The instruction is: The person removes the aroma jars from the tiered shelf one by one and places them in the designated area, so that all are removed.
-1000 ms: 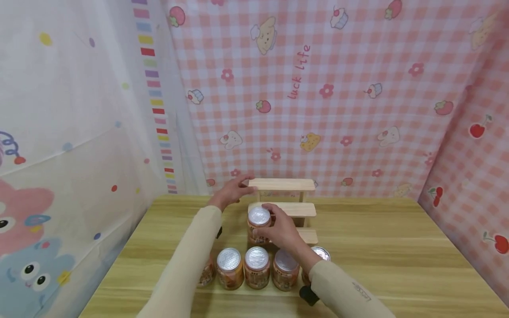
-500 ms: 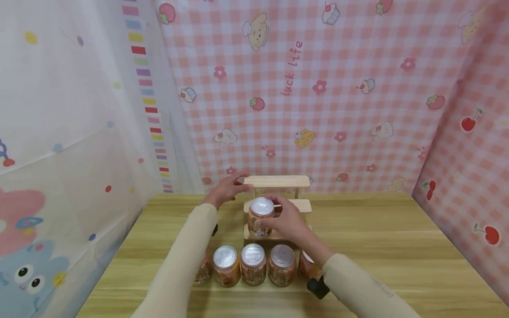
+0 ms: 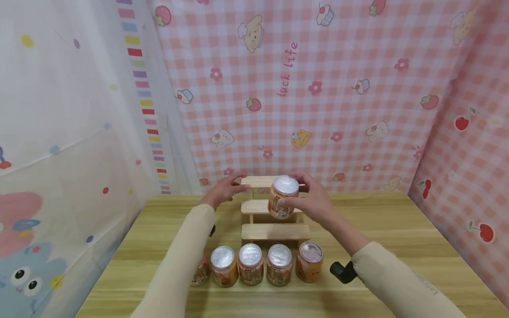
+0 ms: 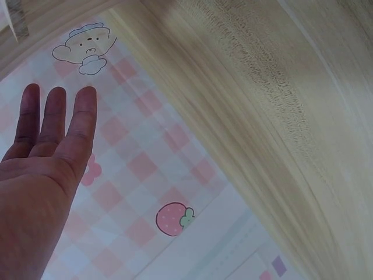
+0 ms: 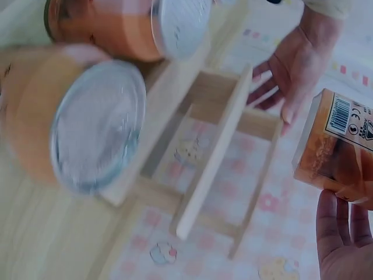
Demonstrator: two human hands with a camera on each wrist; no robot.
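My right hand (image 3: pixel 318 204) grips a can (image 3: pixel 280 204) with a silver lid and an orange printed label, in front of the wooden stand's upper steps. In the right wrist view this can (image 5: pixel 338 146) shows a barcode, with fingertips (image 5: pixel 329 213) against it. My left hand (image 3: pixel 225 191) is at the left end of the three-step wooden stand (image 3: pixel 274 231), its thumb right at the top step. In the left wrist view three fingers of the left hand (image 4: pixel 49 157) extend straight.
Several similar cans (image 3: pixel 251 265) stand in a row before the stand, the leftmost (image 3: pixel 200 273) partly behind my left sleeve. A pink checked cloth (image 3: pixel 318 110) hangs behind the wood-grain table (image 3: pixel 370 256). A white cloth (image 3: pixel 87 132) hangs at the left.
My right hand has lifted the can from in front of the stand, up and to the right, toward the top step. The left hand stays at the stand's end. The head view has shifted slightly.
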